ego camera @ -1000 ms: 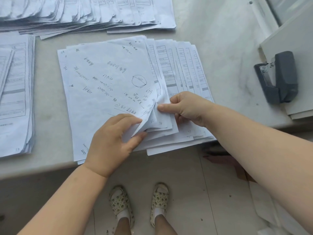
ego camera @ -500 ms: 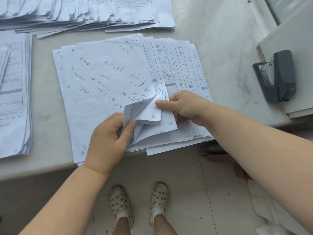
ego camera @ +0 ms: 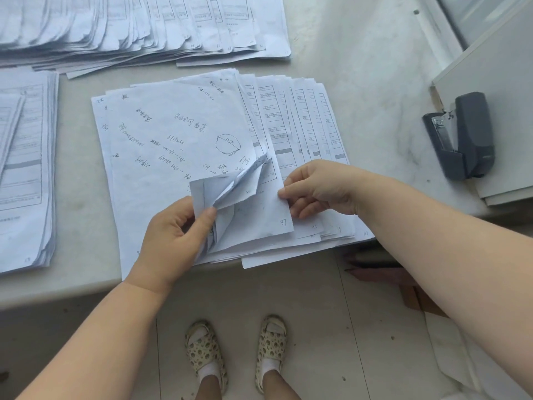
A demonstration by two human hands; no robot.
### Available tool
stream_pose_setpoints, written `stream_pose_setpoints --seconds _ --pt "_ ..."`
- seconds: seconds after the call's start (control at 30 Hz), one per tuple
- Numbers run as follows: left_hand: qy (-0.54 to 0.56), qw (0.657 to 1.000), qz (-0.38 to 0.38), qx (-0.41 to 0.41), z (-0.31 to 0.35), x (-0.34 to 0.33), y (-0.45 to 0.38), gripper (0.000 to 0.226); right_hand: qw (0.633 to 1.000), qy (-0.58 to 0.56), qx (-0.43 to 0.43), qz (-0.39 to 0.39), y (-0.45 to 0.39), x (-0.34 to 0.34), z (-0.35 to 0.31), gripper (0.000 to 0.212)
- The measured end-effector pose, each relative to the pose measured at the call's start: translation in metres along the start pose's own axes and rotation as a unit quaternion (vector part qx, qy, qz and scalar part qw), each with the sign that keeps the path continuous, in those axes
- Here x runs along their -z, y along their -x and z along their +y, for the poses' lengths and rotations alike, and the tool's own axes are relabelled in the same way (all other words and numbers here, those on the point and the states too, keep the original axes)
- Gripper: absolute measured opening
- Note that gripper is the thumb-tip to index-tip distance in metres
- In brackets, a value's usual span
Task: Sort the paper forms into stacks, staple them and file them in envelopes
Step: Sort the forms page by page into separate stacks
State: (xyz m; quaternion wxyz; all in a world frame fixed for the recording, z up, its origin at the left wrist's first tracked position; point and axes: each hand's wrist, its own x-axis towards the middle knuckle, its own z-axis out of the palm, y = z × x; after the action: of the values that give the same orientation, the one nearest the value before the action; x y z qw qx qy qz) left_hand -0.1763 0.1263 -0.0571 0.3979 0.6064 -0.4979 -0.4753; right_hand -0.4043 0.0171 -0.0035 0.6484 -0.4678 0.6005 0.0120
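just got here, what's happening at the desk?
A person is leafing through the middle stack of forms. The left hand grips several lifted near corners, folded back. The right hand pinches the edge of the sheet marked 87. More stacks lie left and behind. The stapler sits untouched on the right.

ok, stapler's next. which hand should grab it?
Right. The stapler sits on the table's right side, just beyond the right hand, which only pinches one sheet's edge. The left hand holds the folded-back corners and would have to cross over.
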Motion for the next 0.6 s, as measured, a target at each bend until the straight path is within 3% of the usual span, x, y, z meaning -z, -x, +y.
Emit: stream_pose_setpoints --seconds 0.2,0.6 --pt "0.019 0.998 -0.049 0.028 0.0067 0.0044 -0.0039 0.039 1.0 -0.023 -0.011 -0.011 -0.0016 -0.0025 0.0025 0.015" --pt "-0.042 0.999 -0.005 0.004 0.0103 -0.0046 0.0014 0.031 0.997 -0.068 -0.032 -0.036 -0.0043 0.002 0.0049 0.023"
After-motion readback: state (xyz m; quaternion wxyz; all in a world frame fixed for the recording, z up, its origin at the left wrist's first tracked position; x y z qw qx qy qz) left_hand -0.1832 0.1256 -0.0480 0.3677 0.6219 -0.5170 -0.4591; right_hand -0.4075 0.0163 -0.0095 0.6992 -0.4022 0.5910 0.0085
